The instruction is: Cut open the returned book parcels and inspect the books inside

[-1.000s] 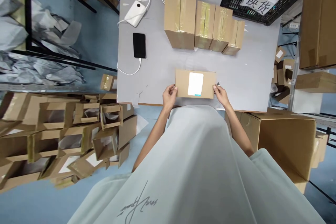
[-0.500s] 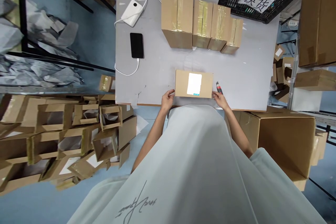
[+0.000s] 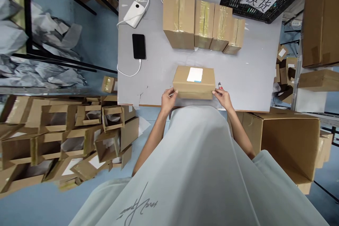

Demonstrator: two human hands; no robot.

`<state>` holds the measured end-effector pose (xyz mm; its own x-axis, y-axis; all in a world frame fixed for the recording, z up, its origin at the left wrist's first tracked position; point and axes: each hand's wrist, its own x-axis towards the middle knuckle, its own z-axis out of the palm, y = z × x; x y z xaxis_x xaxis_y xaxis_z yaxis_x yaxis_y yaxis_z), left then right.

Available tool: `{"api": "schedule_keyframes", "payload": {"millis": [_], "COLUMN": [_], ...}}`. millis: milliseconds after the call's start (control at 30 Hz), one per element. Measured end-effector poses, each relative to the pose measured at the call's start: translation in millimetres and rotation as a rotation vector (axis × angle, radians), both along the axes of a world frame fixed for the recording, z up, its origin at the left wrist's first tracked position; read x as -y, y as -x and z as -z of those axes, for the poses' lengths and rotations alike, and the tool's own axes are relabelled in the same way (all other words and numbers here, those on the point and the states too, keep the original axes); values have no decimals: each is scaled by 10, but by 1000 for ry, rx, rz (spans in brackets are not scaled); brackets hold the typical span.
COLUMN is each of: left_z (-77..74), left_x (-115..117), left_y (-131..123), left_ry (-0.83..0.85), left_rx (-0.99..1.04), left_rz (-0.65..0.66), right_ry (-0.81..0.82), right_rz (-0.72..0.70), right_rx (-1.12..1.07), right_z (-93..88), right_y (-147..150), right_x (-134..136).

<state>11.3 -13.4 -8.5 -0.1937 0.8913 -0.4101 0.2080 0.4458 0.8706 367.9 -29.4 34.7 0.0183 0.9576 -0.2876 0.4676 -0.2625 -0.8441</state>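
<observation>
A small brown cardboard box [image 3: 194,81] with a white label [image 3: 195,75] on top lies near the table's front edge, its front side turned into view. My left hand [image 3: 168,99] grips the box at its front left corner, thumb and fingers close together. At the front right corner, my right hand [image 3: 222,97] has its fingers pinched on the box. A red and black cutter [image 3: 220,86] lies just beyond my right hand, partly hidden by it.
Four taped boxes [image 3: 179,10] stand in a row at the back of the table [image 3: 156,77]. A black crate [image 3: 238,0] is back right, a phone [image 3: 139,46] with cable at left. A large open carton [image 3: 288,148] stands below right.
The box has tilted so that its front side shows more and its label sits farther back. Both hands have closed in on its front corners, and my right hand now covers part of the cutter.
</observation>
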Motion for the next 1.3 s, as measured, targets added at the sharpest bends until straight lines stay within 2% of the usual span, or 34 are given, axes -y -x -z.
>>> {"api": "schedule_keyframes", "payload": {"millis": [133, 233, 400, 700, 833, 967, 1067, 1167, 1300], "left_z": [-176, -223, -131, -38, 33, 128, 163, 137, 33], "left_x": [-79, -93, -39, -129, -148, -172, -179, -154, -111], "left_y": [49, 35, -47, -40, 16, 29, -89, -306, -551], "left_ry": [-137, -116, -18, -5, 15, 135, 190, 182, 128], "left_rx": [-90, -104, -118, -95, 7, 70, 99, 187, 269], "left_rz": [-22, -40, -93, -81, -87, -99, -43, 24, 14], "right_ry": [-36, -15, 77, 109, 112, 92, 85, 4, -58], "right_rz": [101, 113, 99, 94, 122, 167, 252, 325, 193], "right_rx": [12, 57, 140, 87, 40, 49, 173, 290, 178], "right_z": [-218, -218, -79, 6, 61, 64, -12, -184, -527], "right_y": [71, 112, 163, 141, 55, -146, -320, -390, -185], "right_x": [-85, -113, -95, -138, -149, -134, -97, -38, 55]}}
